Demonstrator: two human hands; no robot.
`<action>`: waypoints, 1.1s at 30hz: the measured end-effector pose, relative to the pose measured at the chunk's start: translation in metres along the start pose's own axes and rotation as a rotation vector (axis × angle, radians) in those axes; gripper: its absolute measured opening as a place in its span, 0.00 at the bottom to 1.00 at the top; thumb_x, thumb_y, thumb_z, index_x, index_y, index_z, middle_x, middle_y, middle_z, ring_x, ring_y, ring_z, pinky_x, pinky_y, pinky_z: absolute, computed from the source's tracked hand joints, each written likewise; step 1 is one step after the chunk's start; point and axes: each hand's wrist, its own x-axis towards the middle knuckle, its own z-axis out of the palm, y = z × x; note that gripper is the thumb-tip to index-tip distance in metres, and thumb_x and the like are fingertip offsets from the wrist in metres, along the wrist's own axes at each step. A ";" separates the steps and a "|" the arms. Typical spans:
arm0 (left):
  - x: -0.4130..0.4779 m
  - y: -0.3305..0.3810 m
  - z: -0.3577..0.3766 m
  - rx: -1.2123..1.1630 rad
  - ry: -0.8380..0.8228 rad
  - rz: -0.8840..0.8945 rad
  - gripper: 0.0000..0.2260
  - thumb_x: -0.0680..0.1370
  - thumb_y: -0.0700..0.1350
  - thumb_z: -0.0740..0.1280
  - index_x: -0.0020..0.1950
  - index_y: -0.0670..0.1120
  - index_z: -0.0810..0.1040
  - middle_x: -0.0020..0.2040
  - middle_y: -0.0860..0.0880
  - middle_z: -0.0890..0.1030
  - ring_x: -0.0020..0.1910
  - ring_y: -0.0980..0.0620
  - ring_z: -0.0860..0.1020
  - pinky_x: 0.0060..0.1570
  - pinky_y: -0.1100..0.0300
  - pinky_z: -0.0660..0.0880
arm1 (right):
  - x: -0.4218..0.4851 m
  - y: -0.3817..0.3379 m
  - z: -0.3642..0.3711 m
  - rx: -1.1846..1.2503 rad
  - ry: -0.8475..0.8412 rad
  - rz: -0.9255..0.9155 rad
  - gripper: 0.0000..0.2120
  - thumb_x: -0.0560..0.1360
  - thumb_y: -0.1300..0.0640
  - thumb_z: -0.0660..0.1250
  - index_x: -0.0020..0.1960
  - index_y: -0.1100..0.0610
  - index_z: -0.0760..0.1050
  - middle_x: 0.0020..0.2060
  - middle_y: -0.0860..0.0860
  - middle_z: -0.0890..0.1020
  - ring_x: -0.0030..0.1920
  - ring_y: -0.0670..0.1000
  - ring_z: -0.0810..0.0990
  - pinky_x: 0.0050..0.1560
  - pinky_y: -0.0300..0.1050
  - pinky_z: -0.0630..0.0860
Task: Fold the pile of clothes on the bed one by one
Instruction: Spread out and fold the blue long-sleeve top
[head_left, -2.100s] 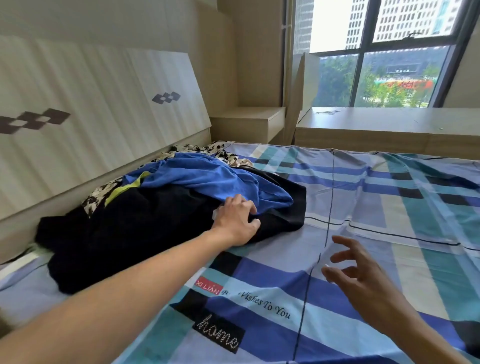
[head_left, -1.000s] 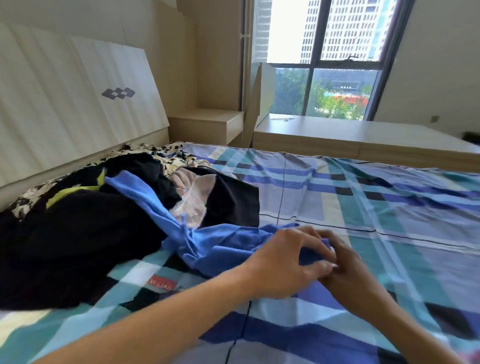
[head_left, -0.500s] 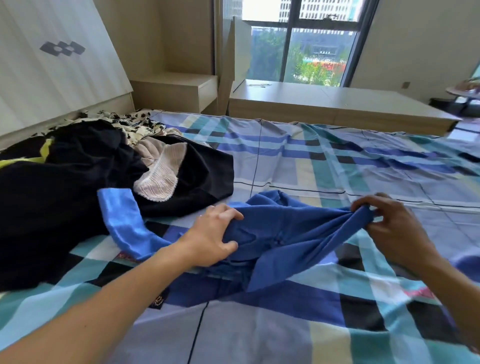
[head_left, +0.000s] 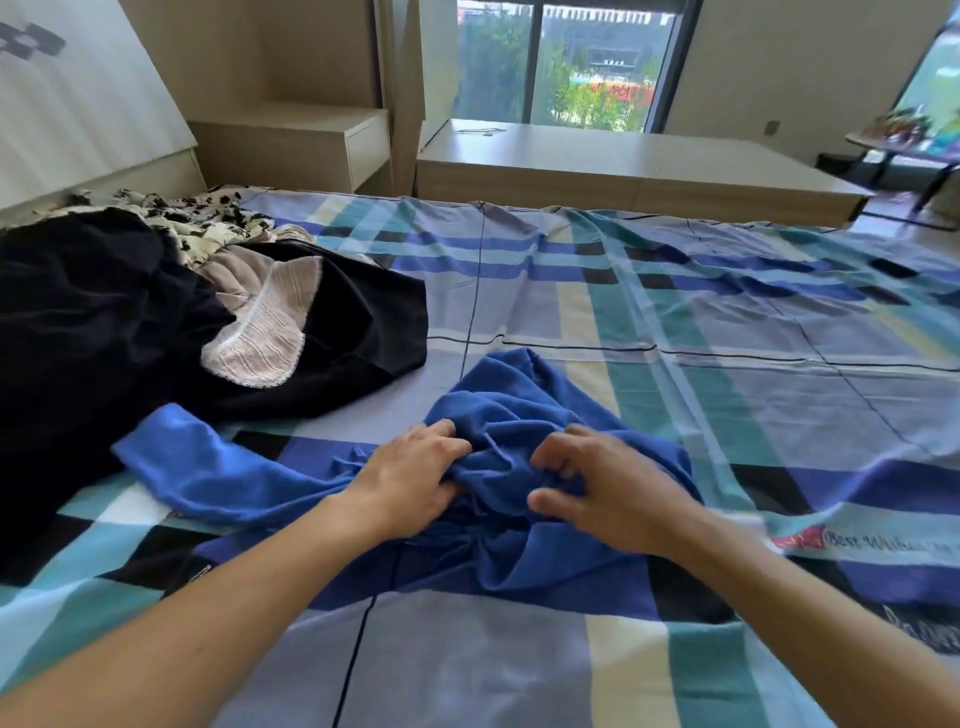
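The blue top (head_left: 524, 410) lay bunched on the bed (head_left: 753, 364) right in front of me. It was just beside the pile (head_left: 104, 322) but pulled clear of it, with one sleeve (head_left: 176, 457) trailing left toward the black cloth. The left hand (head_left: 410, 480) had its fingers (head_left: 441, 434) dug into the crumpled middle, thumb tucked under, holding a wad of fabric. The right hand (head_left: 613, 493) sat on the same bunch with its fingers (head_left: 558, 457) bent like a claw. Whether they had closed on a fold I could not tell (that hand came through a bit smeared on my feed).

I judged the job barely begun. One garment was separated but neither spread flat nor creased, and I saw no folded piece anywhere. Left to do were the black clothes, a lace piece (head_left: 260, 338) lying on them, and a black-and-white print (head_left: 197, 218) up by the headboard (head_left: 78, 104).

Beyond the bed stood a nightstand (head_left: 311, 140) and a low desk (head_left: 623, 161) under the window (head_left: 561, 67). In the way, I reckoned, was mainly the pile's near edge crowding the sleeve, so the top would want dragging right before spreading.
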 end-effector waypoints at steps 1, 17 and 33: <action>0.002 0.001 -0.001 -0.078 0.044 -0.002 0.03 0.79 0.45 0.64 0.49 0.49 0.77 0.51 0.52 0.75 0.53 0.46 0.76 0.53 0.49 0.73 | 0.001 -0.003 0.008 -0.065 -0.053 0.015 0.23 0.69 0.31 0.64 0.57 0.43 0.74 0.50 0.41 0.73 0.51 0.48 0.77 0.51 0.48 0.74; -0.001 0.010 -0.052 -0.808 0.224 0.017 0.14 0.73 0.52 0.77 0.40 0.45 0.76 0.31 0.48 0.77 0.29 0.55 0.71 0.30 0.61 0.68 | 0.019 -0.005 -0.033 0.893 0.261 0.152 0.09 0.80 0.66 0.62 0.45 0.58 0.78 0.40 0.58 0.80 0.42 0.53 0.77 0.45 0.50 0.71; 0.017 0.018 0.013 -0.583 0.154 0.045 0.31 0.71 0.52 0.76 0.69 0.61 0.65 0.63 0.54 0.76 0.59 0.50 0.77 0.58 0.55 0.73 | -0.008 -0.016 -0.062 1.560 -0.058 0.091 0.16 0.70 0.57 0.66 0.53 0.62 0.83 0.48 0.61 0.84 0.46 0.55 0.84 0.50 0.45 0.83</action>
